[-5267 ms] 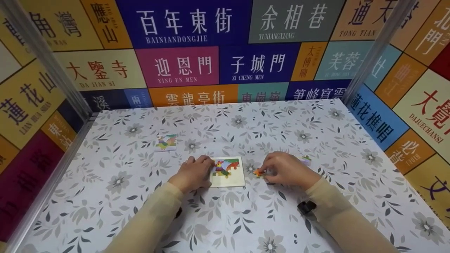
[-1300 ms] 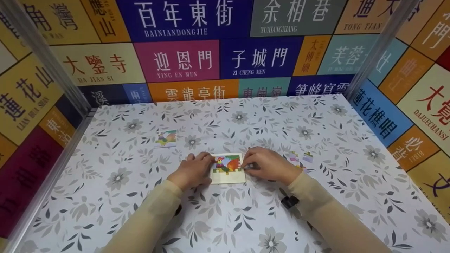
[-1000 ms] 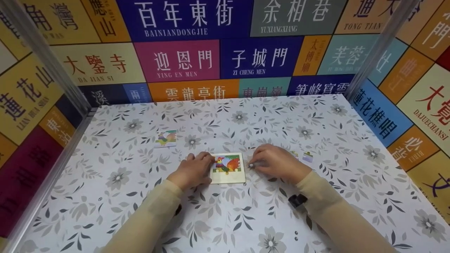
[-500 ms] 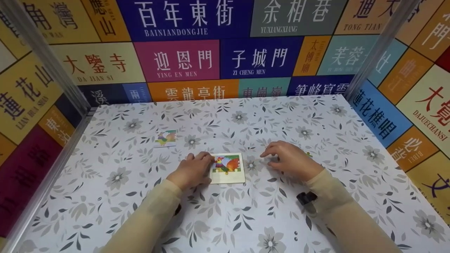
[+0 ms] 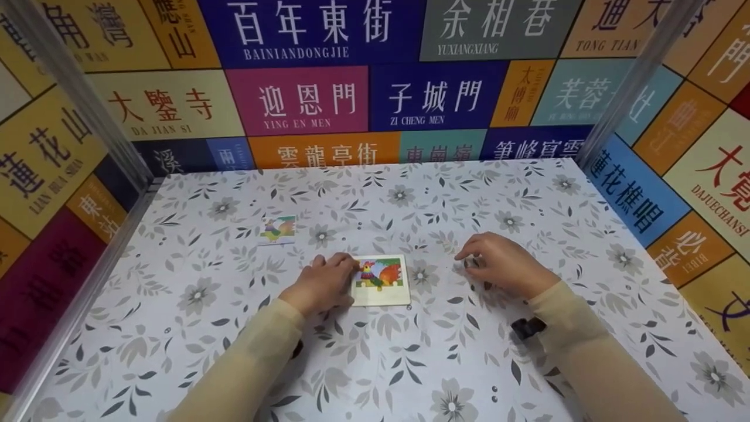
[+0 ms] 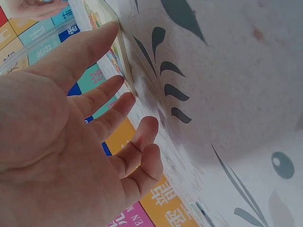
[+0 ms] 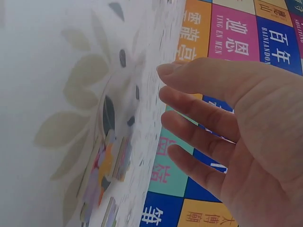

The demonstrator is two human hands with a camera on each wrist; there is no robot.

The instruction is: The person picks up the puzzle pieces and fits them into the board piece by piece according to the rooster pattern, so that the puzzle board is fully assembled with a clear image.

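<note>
A small pale puzzle board [image 5: 381, 298] lies mid-table, its upper part filled with a colourful rooster picture [image 5: 379, 274]. The lower strip is bare and pale. My left hand [image 5: 326, 282] rests at the board's left edge; the left wrist view shows its thumb and fingertips against that edge. To the right, my right hand [image 5: 508, 265] hovers with relaxed fingers and nothing between them. Below and beside it, the right wrist view shows several loose jigsaw pieces [image 7: 102, 172], partly overlapping in sight. In the head view the hand hides those pieces.
A square card with a similar rooster picture [image 5: 277, 230] lies at the back left of the table. The flowered tabletop [image 5: 375, 369] is enclosed by walls of coloured panels [image 5: 297, 99] with Chinese lettering. Clear corner posts [image 5: 630, 82] stand at the back.
The orange piece pinched by my right hand earlier is gone from its fingers, and the rooster picture is fuller. My right hand has moved right, away from the board. The left hand stays put.
</note>
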